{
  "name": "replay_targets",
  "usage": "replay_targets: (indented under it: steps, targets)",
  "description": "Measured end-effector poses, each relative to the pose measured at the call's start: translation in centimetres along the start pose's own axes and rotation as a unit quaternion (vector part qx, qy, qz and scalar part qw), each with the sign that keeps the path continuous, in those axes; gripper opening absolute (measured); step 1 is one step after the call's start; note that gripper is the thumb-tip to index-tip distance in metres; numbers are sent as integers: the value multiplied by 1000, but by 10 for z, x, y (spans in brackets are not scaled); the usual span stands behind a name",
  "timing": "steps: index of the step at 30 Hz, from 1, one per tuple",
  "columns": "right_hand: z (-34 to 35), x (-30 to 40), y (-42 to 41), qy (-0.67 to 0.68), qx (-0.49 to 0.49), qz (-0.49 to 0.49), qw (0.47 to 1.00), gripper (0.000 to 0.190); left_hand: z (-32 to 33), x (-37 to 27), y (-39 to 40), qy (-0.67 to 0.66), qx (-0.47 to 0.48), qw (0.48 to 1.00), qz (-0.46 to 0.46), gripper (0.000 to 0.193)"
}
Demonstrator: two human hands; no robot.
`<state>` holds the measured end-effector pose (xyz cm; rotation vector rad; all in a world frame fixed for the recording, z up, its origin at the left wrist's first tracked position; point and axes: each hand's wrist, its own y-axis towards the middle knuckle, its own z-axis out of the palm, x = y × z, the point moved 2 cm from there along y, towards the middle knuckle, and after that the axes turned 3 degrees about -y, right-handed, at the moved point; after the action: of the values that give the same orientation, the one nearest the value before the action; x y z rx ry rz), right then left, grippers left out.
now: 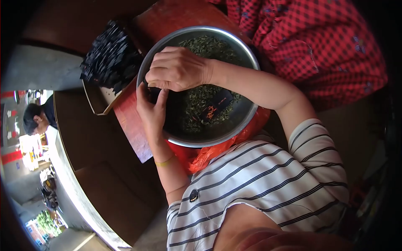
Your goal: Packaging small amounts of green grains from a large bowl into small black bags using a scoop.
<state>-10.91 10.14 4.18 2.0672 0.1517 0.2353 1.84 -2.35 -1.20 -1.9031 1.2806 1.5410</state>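
A round metal basin (pixel 248 125) holds loose dried green leaves (pixel 204 44), with a small dark packet (pixel 220 102) bearing orange writing lying on them. Over the basin's left part, my right hand (pixel 180 69) is curled with its fingertips pinched together. Just below it, my left hand (pixel 152 105) has its thumb and a finger raised close to the right fingertips. A dark thing, perhaps a packet, shows between the left thumb and finger; the right hand hides most of it, and what the right fingertips pinch cannot be made out.
Many dark packets (pixel 110 56) are heaped in an open carton (pixel 99 105) left of the basin. The basin rests on a red wooden surface (pixel 132 128), beside an orange-red plastic bag (pixel 205 160). Red checked cloth (pixel 301 53) lies upper right. Another person (pixel 34 119) is at the far left.
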Motion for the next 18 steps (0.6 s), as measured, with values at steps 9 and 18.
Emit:
replay_targets:
  steps: [9, 18]
  targets:
    - [-5, 0, -4, -46, 34, -68, 996, 7, 7, 16, 2, -51, 23, 998, 26, 56]
    - [-17, -75, -22, 57, 63, 317, 944, 20, 3, -6, 0, 36, -5, 999, 2, 57]
